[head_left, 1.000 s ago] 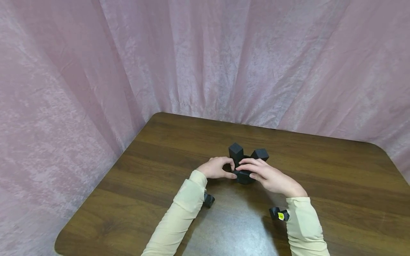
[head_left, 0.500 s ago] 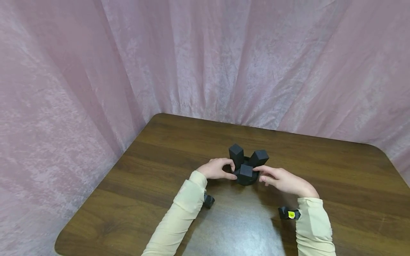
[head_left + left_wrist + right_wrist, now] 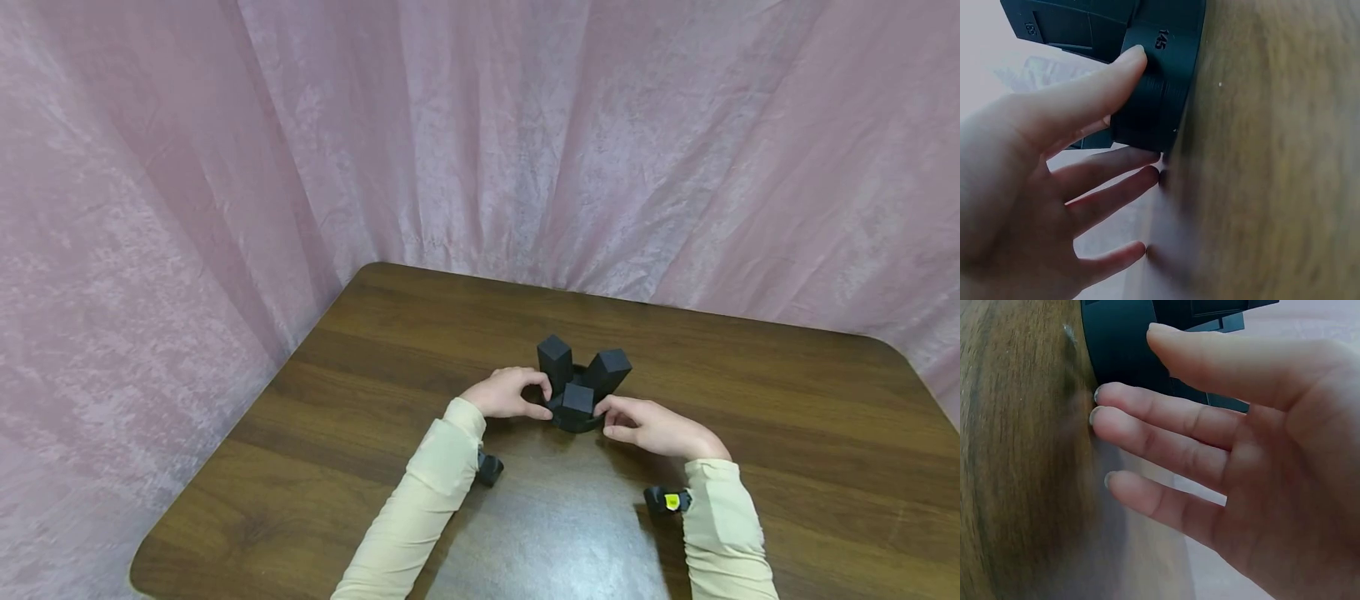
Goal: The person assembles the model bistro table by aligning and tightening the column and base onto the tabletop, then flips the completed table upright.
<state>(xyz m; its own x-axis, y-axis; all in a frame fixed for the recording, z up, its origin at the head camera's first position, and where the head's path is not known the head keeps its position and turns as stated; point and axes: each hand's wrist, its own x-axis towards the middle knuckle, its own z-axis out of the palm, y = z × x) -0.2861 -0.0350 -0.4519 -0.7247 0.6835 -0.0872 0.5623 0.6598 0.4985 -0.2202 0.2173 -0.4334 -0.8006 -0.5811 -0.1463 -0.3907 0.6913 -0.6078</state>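
Observation:
A black stand (image 3: 577, 422) rests on the table. It has a low round base and three thick square posts that lean outward; in the left wrist view the base wall (image 3: 1159, 81) bears the number 145. At the stand's left, my left hand (image 3: 504, 395) pinches the base, thumb on the outer wall and its other fingers spread low by the table. My right hand (image 3: 651, 427) is at the right side, index fingertip at the rim by the front post (image 3: 578, 398). In the right wrist view its thumb overlaps the base and three relaxed fingers (image 3: 1141, 434) reach the tabletop.
The brown wooden table (image 3: 360, 400) has rounded corners, and pink curtains (image 3: 480, 142) hang along its back and left side. Small black wrist cameras are strapped under both cream sleeves (image 3: 408, 517).
My right hand has come down from over the front post to the right side of the base, uncovering that post. My left hand and the stand have hardly moved.

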